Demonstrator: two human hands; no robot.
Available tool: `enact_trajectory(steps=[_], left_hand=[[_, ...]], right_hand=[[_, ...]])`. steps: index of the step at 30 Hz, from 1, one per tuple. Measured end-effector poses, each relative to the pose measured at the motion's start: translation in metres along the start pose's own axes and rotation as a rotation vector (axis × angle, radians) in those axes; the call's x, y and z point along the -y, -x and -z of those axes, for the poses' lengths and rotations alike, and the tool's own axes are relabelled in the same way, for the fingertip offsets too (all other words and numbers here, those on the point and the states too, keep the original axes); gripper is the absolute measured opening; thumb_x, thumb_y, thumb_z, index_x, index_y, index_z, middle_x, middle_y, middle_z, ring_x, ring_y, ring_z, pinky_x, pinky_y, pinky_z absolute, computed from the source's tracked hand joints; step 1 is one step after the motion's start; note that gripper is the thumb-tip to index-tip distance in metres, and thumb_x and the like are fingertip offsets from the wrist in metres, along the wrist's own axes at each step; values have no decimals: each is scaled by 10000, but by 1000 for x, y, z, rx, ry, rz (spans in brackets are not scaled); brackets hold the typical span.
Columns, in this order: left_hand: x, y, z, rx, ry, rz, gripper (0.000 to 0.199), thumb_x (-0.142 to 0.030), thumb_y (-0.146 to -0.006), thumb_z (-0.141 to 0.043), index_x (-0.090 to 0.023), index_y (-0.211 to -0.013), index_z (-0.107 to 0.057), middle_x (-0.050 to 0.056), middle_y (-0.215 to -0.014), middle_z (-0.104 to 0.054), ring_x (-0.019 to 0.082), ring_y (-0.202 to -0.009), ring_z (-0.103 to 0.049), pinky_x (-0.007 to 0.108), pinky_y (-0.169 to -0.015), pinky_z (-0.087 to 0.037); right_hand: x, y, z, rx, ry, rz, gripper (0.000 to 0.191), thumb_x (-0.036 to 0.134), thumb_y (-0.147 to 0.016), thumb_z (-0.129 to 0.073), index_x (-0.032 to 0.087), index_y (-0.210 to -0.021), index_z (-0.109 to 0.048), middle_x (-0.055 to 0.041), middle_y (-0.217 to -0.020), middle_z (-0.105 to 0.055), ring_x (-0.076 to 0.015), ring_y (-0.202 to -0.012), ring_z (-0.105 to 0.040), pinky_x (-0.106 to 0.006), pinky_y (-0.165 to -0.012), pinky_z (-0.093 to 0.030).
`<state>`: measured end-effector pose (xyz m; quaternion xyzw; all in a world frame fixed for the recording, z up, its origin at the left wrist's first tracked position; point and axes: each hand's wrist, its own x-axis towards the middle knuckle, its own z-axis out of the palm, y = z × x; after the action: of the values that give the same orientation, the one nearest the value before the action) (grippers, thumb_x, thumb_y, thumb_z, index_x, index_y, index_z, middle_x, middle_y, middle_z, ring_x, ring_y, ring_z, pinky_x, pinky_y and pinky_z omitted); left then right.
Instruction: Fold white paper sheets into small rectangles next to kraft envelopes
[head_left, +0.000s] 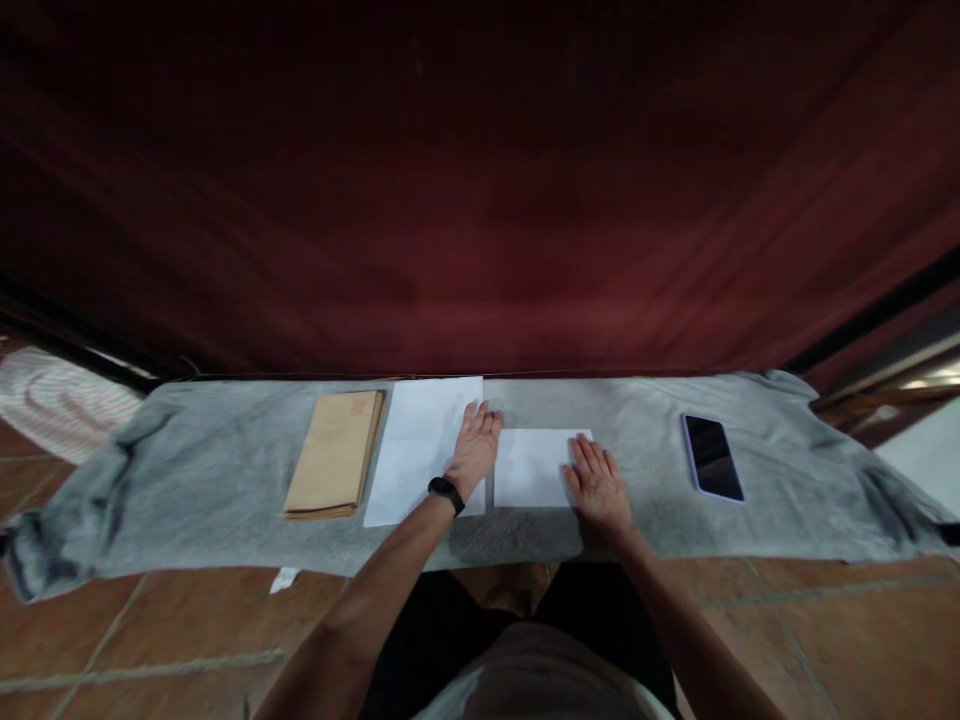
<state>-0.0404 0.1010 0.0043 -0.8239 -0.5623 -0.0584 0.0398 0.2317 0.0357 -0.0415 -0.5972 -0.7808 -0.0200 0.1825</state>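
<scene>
A large white sheet point(412, 440) lies on the grey cloth, with my left hand point(476, 445) over its right edge, fingers apart and pointing away from me. The left wrist has a black band. Just right of that sheet is a smaller white paper point(531, 468), lying flat. My right hand point(598, 482) rests on its right edge, fingers stretched out. Neither hand grips anything. Left of the large sheet sits a stack of brown envelopes point(332, 452).
The grey cloth point(210, 470) covers a long, narrow surface. A phone point(712, 457) with a light purple edge lies at the right. Behind the surface rises a dark red panel point(480, 250). A small white scrap point(284, 579) is on the tiled floor.
</scene>
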Motion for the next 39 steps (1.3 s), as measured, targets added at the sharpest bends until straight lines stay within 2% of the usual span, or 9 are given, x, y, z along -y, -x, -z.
enact_trajectory(steps=[8,14,23,25,28,30,33,36,39], left_hand=[[7,12,-2,16,-65,-12,538,-37,-922,-315,-137,-1404,-531,141,-1357,-630,279,-1484,-357,575,-1264,-103],[4,13,-1,-2,-28,38,533,-15,-905,-312,-107,-1371,-556,167,-1376,-611,285,-1479,-364,571,-1263,-111],[3,17,7,-3,-46,35,545,7,-896,-300,-65,-1383,-533,177,-1421,-590,274,-1513,-296,564,-1264,-136],[-8,23,9,-35,-9,41,528,-34,-927,-317,-68,-1421,-499,178,-1464,-557,267,-1521,-275,560,-1265,-156],[-41,41,7,-105,79,53,488,-204,-1007,-360,-85,-1472,-445,165,-1544,-473,266,-1524,-270,523,-1261,-224],[-66,56,4,-113,135,3,518,-311,-1025,-394,-111,-1503,-407,140,-1596,-404,261,-1528,-262,496,-1255,-261],[-94,74,-4,-97,177,-55,555,-359,-1022,-420,-144,-1531,-367,121,-1628,-346,262,-1535,-240,517,-1250,-267],[-103,81,-12,-76,191,-2,561,-345,-1026,-400,-116,-1537,-355,149,-1617,-354,268,-1527,-263,514,-1240,-284],[-102,79,-18,-61,188,21,565,-303,-1019,-390,-82,-1538,-347,167,-1615,-349,271,-1528,-254,504,-1240,-283]], right_hand=[[-3,2,-5,-4,17,11,582,418,-1038,-337,164,-1562,-356,-140,-1577,-430,-321,-1444,-400,-500,-1183,-266],[-3,1,-5,1,5,5,581,423,-1038,-342,169,-1559,-363,-138,-1578,-428,-317,-1439,-410,-505,-1185,-271],[-2,0,-3,3,5,-1,576,413,-1037,-365,165,-1557,-370,-135,-1571,-440,-309,-1447,-397,-497,-1190,-271],[-1,0,-3,-2,15,8,575,406,-1040,-370,153,-1556,-368,-141,-1568,-444,-306,-1447,-396,-497,-1185,-280],[-1,0,-2,-16,29,17,564,403,-1048,-366,135,-1545,-383,-145,-1564,-450,-303,-1437,-406,-493,-1178,-288],[-1,-1,-2,-23,31,19,558,405,-1052,-364,135,-1539,-393,-144,-1560,-455,-300,-1433,-411,-491,-1175,-292],[0,-1,2,-15,27,12,551,395,-1052,-373,129,-1534,-400,-148,-1560,-454,-303,-1431,-410,-499,-1176,-289],[11,-4,6,-18,26,-40,541,350,-1044,-392,115,-1531,-402,-171,-1561,-444,-331,-1435,-400,-551,-1175,-274],[36,-9,6,-13,-10,-59,540,296,-1039,-379,90,-1538,-384,-189,-1580,-406,-327,-1464,-362,-549,-1174,-289]])
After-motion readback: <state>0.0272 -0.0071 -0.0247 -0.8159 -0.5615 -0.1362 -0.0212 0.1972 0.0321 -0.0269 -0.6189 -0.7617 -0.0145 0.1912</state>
